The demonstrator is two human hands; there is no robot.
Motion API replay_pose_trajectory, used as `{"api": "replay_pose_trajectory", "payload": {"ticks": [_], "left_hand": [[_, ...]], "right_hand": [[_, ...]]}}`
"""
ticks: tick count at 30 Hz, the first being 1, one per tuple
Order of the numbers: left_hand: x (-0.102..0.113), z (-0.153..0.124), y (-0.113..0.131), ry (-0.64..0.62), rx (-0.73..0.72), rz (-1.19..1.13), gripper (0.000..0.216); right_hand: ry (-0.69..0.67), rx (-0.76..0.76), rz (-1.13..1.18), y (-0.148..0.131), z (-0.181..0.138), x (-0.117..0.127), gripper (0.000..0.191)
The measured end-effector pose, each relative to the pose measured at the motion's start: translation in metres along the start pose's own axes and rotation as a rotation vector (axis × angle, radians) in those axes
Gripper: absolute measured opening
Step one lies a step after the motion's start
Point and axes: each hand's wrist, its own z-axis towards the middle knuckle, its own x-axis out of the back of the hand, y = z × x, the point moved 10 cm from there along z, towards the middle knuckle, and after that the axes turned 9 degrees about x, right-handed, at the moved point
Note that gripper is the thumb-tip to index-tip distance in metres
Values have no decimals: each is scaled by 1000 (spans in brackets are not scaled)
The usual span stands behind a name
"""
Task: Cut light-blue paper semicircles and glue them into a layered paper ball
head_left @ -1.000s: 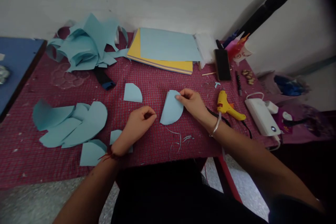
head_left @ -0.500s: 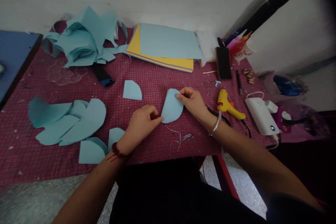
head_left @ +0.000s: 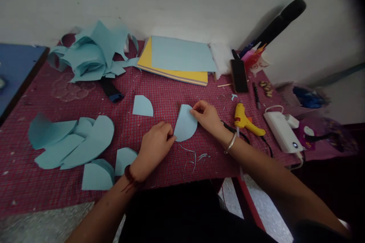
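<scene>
A light blue paper half-circle (head_left: 184,124) lies folded on the red checked tablecloth (head_left: 159,95). My right hand (head_left: 207,117) pinches its upper right edge. My left hand (head_left: 155,146) is closed, with fingertips pinching the paper's lower left corner. Both hands hold the same piece between them near the middle of the table.
More blue cut shapes (head_left: 71,142) lie at the left, a small one (head_left: 142,106) just behind. Blue scraps (head_left: 91,51) and a paper stack (head_left: 178,60) sit at the back. A yellow glue gun (head_left: 245,119), white box (head_left: 281,129) and phone (head_left: 238,76) stand to the right.
My left hand moved right from the bare cloth and took hold of the half-circle's lower corner. My right hand kept its pinch on the paper.
</scene>
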Motion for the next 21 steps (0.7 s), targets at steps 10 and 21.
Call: {"api": "replay_pose_trajectory", "payload": {"ticks": [10, 21], "left_hand": [[0, -1, 1, -33, 8, 4, 14], [-3, -1, 2, -47, -16, 10, 40]], "right_hand": [[-53, 24, -254, -7, 8, -1, 10], [-113, -8, -351, -7, 12, -5, 9]]}}
